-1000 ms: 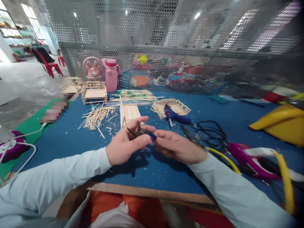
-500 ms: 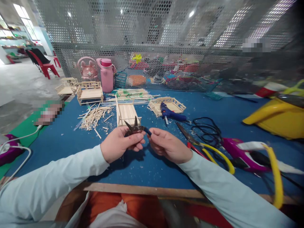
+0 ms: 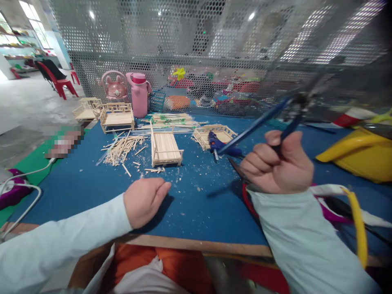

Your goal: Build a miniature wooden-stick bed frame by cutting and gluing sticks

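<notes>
My right hand point(image 3: 278, 165) is raised at the right, its fingers wrapped around one blue handle of a pair of pliers point(image 3: 301, 100). The pliers' other handle swings out toward the left, and their jaws point up and are smeared by motion. Low over the blue tabletop near its front edge, my left hand point(image 3: 146, 202) is curled closed, its back toward me; whatever it holds, if anything, is hidden. Beyond it stands a miniature bed made of small wooden sticks point(image 3: 167, 148), with a heap of cut sticks point(image 3: 124, 149) to its left.
A blue glue gun point(image 3: 219, 143) lies against a wooden-stick tray point(image 3: 203, 132). Small stick chairs point(image 3: 116, 118) and a pink bottle point(image 3: 140, 98) stand at the back left. Red-handled scissors point(image 3: 249, 200) lie under my right forearm, near a yellow container point(image 3: 358, 153). Perforated metal mesh point(image 3: 196, 36) rises behind.
The pliers, between both hands earlier, have gone up and to the right in my right hand. My left hand has let go of them and moved down and left.
</notes>
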Action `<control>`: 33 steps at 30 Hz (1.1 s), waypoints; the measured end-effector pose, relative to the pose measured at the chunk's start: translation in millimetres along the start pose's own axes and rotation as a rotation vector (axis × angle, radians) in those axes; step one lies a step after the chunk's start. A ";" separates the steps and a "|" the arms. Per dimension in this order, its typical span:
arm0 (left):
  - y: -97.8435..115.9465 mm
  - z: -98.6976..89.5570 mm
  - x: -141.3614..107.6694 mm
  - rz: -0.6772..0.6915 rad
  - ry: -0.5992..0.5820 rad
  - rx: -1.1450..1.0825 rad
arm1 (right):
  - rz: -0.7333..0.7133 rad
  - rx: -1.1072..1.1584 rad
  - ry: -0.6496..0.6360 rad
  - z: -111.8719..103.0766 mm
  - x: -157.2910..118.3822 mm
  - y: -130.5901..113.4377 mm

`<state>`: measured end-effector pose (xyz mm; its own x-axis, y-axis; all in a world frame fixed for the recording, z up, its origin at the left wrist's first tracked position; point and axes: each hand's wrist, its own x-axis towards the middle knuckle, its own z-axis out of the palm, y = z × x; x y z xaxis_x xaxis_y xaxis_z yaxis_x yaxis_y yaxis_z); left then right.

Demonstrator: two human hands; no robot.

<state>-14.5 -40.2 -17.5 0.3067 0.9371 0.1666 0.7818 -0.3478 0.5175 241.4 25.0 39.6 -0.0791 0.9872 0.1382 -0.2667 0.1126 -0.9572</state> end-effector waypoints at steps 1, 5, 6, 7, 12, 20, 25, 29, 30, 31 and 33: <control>-9.2 -9.0 -4.0 -0.030 -0.039 0.100 | 0.011 0.003 0.049 -4.2 1.8 -3.4; -65.3 -56.8 -12.1 -0.432 0.116 0.515 | 0.095 -0.027 0.014 -7.7 2.9 -0.5; -77.3 -67.5 -12.8 -0.478 0.119 0.586 | 0.092 -0.040 -0.049 -5.5 1.7 3.0; -85.7 -75.8 -13.3 -0.475 0.129 0.643 | 0.079 -0.053 -0.114 -2.5 0.2 6.8; -61.2 -65.1 -16.3 -0.296 0.502 0.528 | 0.070 -0.101 -0.283 17.3 -8.0 23.7; 25.3 -4.6 -0.6 0.013 0.116 -0.461 | 0.138 -0.095 -0.470 42.5 -23.8 46.6; 40.5 -2.1 13.1 0.076 -0.058 -0.736 | 0.184 -0.157 -0.742 43.0 -20.6 45.5; 29.8 -8.2 14.4 0.054 -0.237 -0.731 | 0.265 -0.154 -0.767 43.3 -13.3 38.9; 21.5 -14.1 15.1 0.079 -0.305 -0.620 | 0.254 -0.150 -0.735 43.0 -11.6 37.0; 10.9 -21.7 16.8 0.106 -0.349 -0.489 | 0.245 -0.151 -0.708 42.2 -10.2 35.2; -15.9 -39.7 25.1 0.093 -0.316 -0.247 | 0.241 -0.146 -0.681 39.3 -8.1 32.8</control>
<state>-40.8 -10.0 11.7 0.5516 0.8338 -0.0242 0.6011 -0.3772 0.7045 195.5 16.3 17.1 -0.7111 0.7031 0.0012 -0.0392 -0.0379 -0.9985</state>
